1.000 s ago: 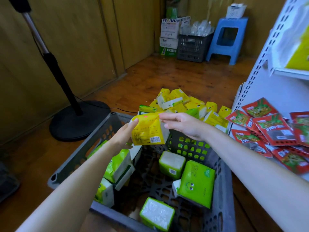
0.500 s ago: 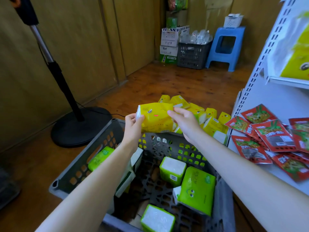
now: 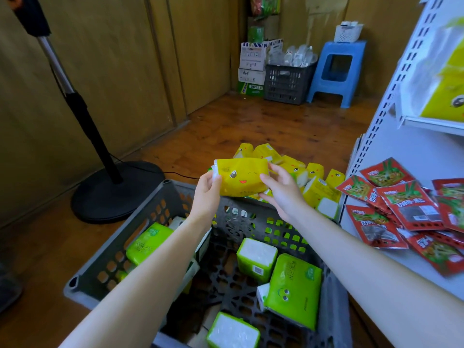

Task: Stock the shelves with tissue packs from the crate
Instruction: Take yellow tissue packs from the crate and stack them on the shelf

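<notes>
Above the grey plastic crate (image 3: 160, 204), both hands' grip had turned the yellow plastic-wrapped tissue pack (image 3: 242, 177) cartoon-face forward, left hand (image 3: 207, 194) and right hand (image 3: 281, 194) at its ends.

Red snack packets (image 3: 401, 209) lie near a black stand base (image 3: 118, 192); a blue stool (image 3: 336, 74) stands far back.

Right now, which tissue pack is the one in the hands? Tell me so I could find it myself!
Find the big grey crate on the floor beside the white shelf. Above its far edge, the left hand and right hand hold one yellow tissue pack between them. It is the only pack in the air, its cartoon face toward you; the crate's packs are green.
</notes>
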